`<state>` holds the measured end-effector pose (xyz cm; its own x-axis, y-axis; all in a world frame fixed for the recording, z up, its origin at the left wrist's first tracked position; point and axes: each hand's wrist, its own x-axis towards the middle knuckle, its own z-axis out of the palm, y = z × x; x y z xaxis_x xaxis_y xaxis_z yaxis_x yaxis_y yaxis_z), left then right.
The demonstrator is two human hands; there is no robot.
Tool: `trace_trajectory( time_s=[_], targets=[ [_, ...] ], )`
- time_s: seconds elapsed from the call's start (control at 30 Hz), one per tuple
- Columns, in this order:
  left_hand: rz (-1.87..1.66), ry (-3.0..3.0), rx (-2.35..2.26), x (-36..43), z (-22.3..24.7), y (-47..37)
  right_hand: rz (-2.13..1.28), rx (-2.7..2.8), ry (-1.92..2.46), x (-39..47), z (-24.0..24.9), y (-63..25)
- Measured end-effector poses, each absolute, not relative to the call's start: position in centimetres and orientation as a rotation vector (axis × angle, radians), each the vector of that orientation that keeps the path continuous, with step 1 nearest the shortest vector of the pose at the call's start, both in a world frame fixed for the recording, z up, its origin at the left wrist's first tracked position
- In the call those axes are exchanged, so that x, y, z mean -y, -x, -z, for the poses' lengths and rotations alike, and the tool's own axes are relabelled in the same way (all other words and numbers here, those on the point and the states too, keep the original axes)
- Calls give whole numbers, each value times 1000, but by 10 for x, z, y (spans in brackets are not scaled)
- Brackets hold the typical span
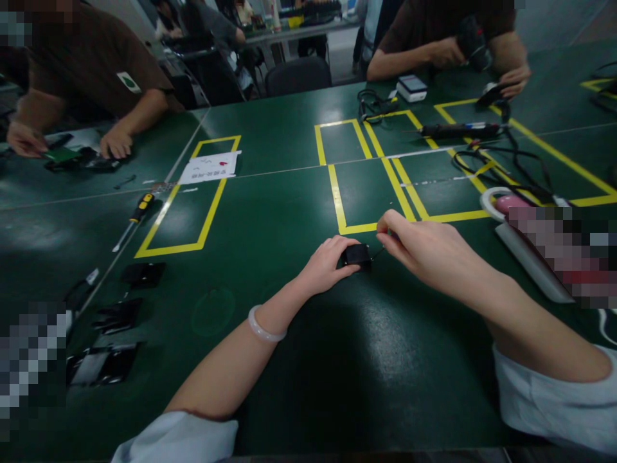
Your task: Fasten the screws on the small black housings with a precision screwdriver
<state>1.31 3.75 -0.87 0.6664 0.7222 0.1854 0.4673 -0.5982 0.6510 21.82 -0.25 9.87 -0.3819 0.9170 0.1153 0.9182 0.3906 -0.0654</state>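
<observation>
A small black box-shaped part (357,256) rests on the green table (289,212) in front of me. My left hand (330,265) grips it from the left, thumb on the near side and fingers on the far side. To the right of the part, my right hand (409,241) is closed in a pinch, with a thin dark piece (378,253) between its fingertips and the part. What exactly that piece is cannot be made out. On the left lie several black parts (143,274) and dark packets (103,364).
A yellow-black screwdriver (143,207) lies at left, near a paper sheet (209,168). At right are a black electric screwdriver (460,130), cables, a white device (411,89) and a tape roll (492,204). Two people work across the table, one holding a drill (475,44).
</observation>
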Motion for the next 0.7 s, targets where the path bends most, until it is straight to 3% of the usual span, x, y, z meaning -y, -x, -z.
trace_trajectory(
  time_s=[0.7],
  targets=[
    [-599, -2348, -922, -38, 11, -15, -7, 2492, 1522, -8, -88, -221]
  ],
)
